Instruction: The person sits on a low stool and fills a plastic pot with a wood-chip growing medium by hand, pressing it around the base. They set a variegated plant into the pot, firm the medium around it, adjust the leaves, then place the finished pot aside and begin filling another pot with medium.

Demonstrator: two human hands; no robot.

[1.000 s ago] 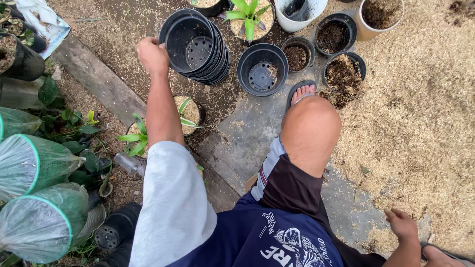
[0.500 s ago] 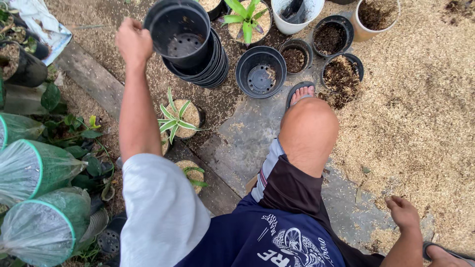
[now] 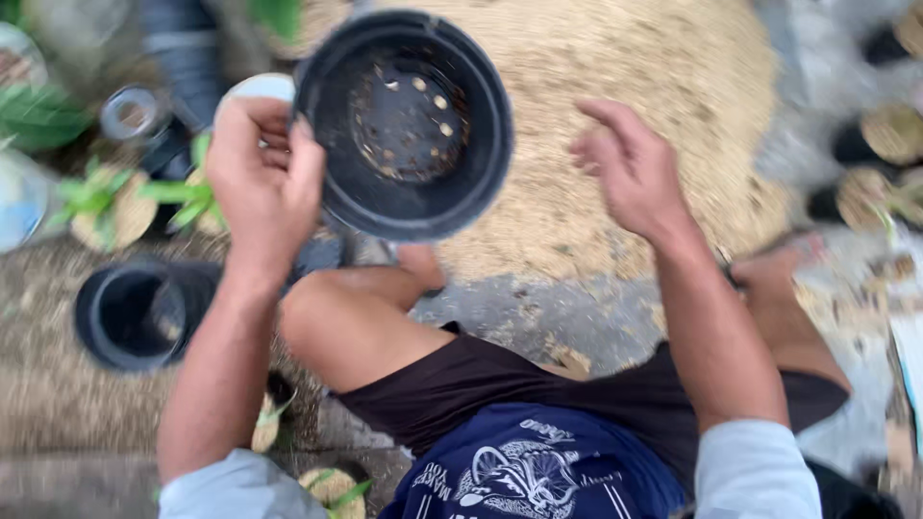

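Observation:
My left hand (image 3: 258,183) grips the rim of an empty black plastic pot (image 3: 406,123), holding it up in front of me with its perforated bottom visible inside. My right hand (image 3: 625,168) hovers just right of the pot with its fingers spread, holding nothing and not touching the pot. Behind both hands lies a wide heap of pale rice husk (image 3: 625,86). I am squatting, with my knees below the pot.
A stack of black pots (image 3: 139,312) lies at the lower left. Small green seedlings in husk-filled pots (image 3: 106,207) stand at the left. More filled dark pots (image 3: 880,144) stand at the right edge. Grey concrete (image 3: 538,317) shows between my legs.
My left hand lifted one black pot off the stack and brought it in front of me. My right hand rose from the ground toward it. The view swung right toward the husk heap.

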